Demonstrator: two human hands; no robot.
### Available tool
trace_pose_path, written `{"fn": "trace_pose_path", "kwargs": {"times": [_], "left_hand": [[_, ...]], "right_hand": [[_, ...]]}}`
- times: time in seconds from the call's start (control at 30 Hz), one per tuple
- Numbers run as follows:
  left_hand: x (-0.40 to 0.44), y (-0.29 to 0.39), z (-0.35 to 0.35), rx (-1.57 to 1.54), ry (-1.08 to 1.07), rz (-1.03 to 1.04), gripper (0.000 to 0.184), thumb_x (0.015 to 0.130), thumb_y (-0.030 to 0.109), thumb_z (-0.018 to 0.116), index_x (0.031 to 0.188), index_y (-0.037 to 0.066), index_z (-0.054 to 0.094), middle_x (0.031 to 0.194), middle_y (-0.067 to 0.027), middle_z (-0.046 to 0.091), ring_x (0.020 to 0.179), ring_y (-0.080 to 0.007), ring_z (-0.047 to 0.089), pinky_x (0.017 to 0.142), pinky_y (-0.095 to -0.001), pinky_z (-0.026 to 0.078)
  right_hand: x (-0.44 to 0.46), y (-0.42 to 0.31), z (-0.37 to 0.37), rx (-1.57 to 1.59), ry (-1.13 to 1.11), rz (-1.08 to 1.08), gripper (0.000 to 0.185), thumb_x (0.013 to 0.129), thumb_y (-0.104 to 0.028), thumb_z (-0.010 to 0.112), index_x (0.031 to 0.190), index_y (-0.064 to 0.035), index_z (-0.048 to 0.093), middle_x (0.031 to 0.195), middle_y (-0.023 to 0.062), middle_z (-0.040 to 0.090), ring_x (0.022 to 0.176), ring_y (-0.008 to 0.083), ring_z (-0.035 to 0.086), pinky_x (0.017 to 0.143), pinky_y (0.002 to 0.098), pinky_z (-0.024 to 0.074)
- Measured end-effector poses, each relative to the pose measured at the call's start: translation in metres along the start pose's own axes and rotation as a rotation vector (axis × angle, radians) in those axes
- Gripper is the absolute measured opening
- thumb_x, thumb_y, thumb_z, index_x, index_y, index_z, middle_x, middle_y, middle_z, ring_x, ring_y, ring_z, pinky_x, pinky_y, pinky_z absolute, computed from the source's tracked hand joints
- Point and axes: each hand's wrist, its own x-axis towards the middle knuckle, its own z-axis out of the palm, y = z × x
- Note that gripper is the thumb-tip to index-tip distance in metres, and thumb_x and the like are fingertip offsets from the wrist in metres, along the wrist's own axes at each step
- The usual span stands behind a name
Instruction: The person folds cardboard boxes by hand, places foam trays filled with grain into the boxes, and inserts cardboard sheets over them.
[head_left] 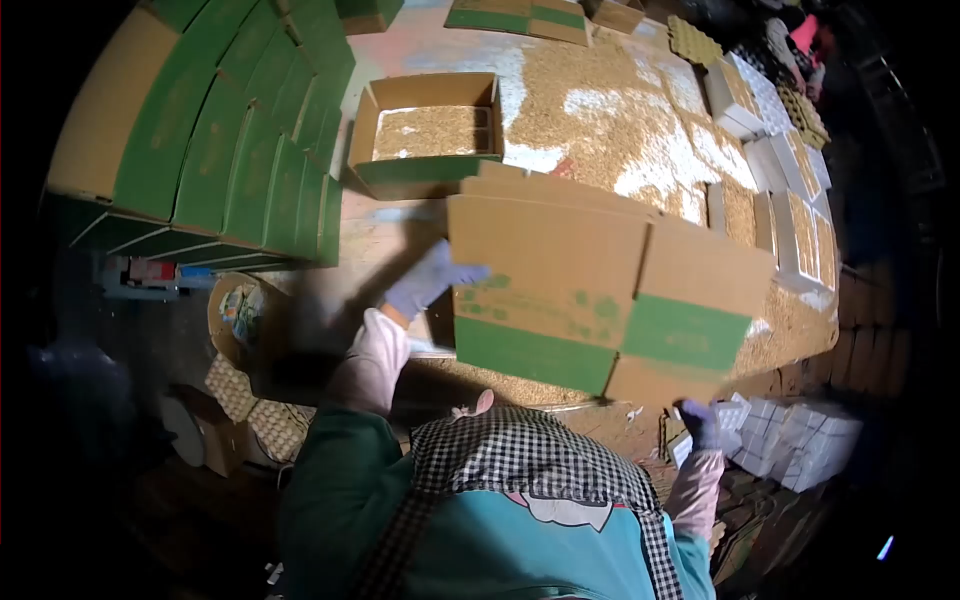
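Observation:
A flattened brown and green cardboard box (560, 240) is held up in front of my body, above the near edge of the table. My left hand (430, 283), in a pale purple glove, grips its left edge, with fingers lying on the near face. At its lower right corner is my right hand (701, 425), also gloved, with the thumb at the cardboard and the other fingers hard to make out. Behind the flat box, an open box (425, 170) with a green front stands on the table, and brown loose material shows inside it.
Green and brown boxes (240, 150) are stacked at the left. Loose brown material (590, 110) covers much of the table (365, 220). White trays (735, 95) line the right side. Wrapped white packs (800, 440) lie at the lower right. Another person (795, 50) is at the upper right.

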Motion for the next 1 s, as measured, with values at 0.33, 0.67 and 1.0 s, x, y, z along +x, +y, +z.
{"fn": "trace_pose_path", "kwargs": {"times": [0.33, 0.67, 1.0], "left_hand": [[-0.117, -0.005, -0.092, 0.505, 0.243, 0.095, 0.049, 0.078, 0.009, 0.069, 0.122, -0.002, 0.052, 0.117, -0.0092, 0.057, 0.106, -0.0195, 0.054, 0.091, -0.0315, 0.045], [-0.126, -0.08, -0.061, 0.075, 0.363, 0.205, 0.067, 0.082, 0.015, 0.066, 0.138, -0.004, 0.036, 0.144, -0.0136, 0.04, 0.132, -0.0238, 0.038, 0.107, -0.0337, 0.034], [-0.128, -0.213, -0.009, 1.487, 0.363, 0.071, 0.112, 0.068, 0.053, 0.074, 0.147, -0.002, 0.016, 0.148, -0.0361, 0.011, 0.135, -0.0542, 0.016, 0.112, -0.0548, 0.02]], "right_hand": [[0.126, -0.016, 0.11, -0.584, -0.364, -0.169, 0.091, 0.068, -0.022, 0.086, 0.14, -0.0007, 0.036, 0.137, 0.0151, 0.047, 0.126, 0.0244, 0.044, 0.107, 0.0344, 0.0346], [0.131, 0.011, 0.089, -1.117, -0.111, -0.762, 0.045, 0.082, -0.01, 0.062, 0.126, -0.0119, 0.055, 0.133, 0.0152, 0.05, 0.119, 0.032, 0.052, 0.1, 0.0355, 0.0431], [0.103, 0.137, 0.089, -1.067, -0.006, -0.403, 0.127, 0.054, -0.049, 0.087, 0.147, 0.0031, 0.017, 0.148, 0.0277, 0.025, 0.138, 0.0422, 0.025, 0.113, 0.0446, 0.0251]]}}
